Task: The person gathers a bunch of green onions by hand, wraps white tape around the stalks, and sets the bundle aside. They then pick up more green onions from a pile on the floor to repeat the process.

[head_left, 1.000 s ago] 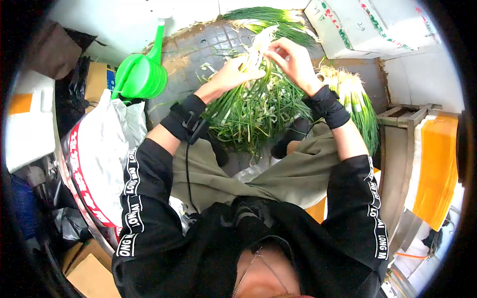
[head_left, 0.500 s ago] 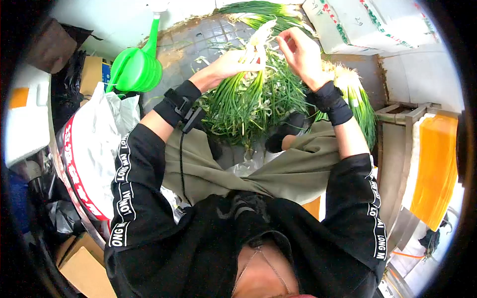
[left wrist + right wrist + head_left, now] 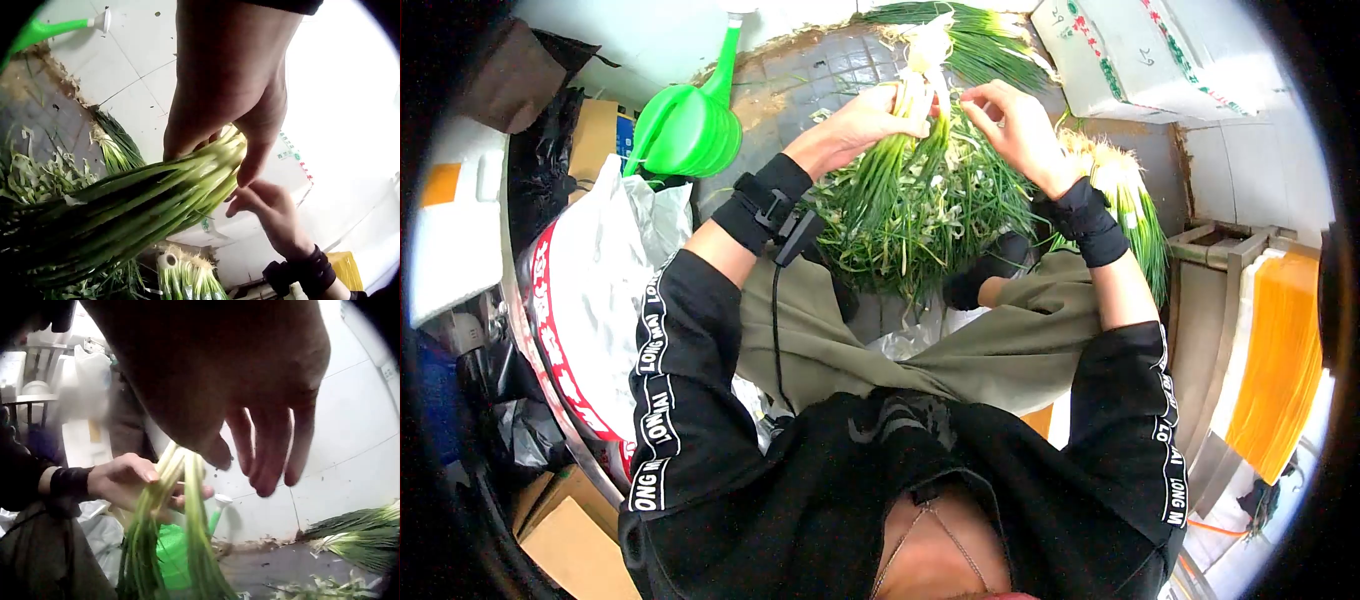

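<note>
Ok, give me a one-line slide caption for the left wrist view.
Left hand grips a bunch of green onions while the right hand hovers open beside it.

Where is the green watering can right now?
In the head view the green watering can lies upper left, on the floor beyond the white plastic bag, left of the left hand.

I see smooth, waxy-looking scallion stalks (image 3: 890, 170), a glossy green plastic watering can (image 3: 690, 130), and a crinkled, shiny plastic sack (image 3: 590, 300). The floor tiles (image 3: 800, 85) look matt and gritty; the box (image 3: 1140, 50) is possibly foam.
</note>
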A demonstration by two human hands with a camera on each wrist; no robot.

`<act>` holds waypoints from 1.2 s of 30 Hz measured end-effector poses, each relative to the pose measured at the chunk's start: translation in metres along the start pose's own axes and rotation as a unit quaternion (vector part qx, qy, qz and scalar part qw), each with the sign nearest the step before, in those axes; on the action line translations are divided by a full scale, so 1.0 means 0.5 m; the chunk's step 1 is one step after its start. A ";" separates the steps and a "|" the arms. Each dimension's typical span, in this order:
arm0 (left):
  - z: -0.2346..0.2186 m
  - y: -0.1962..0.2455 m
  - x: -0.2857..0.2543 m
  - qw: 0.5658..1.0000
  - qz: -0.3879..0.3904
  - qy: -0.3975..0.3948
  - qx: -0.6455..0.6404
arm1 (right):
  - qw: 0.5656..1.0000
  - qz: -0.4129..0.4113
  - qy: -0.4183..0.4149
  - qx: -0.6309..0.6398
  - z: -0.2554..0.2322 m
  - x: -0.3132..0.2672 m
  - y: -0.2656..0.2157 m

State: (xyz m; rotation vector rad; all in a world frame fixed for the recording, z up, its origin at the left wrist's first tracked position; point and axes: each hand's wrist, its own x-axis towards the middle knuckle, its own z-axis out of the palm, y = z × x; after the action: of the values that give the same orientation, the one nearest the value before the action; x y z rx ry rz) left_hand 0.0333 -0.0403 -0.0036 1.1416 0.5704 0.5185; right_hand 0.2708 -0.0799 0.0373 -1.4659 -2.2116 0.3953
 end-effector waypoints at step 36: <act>0.037 -0.038 0.028 0.987 0.018 0.107 0.118 | 0.967 -0.160 0.094 -0.173 0.006 0.032 -0.022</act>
State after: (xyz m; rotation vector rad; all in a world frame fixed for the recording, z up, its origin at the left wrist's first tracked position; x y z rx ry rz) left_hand 0.0576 -0.0503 -0.0179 1.3325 0.8148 0.6215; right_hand 0.2553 -0.0696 0.0431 -1.2090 -2.3841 -0.2380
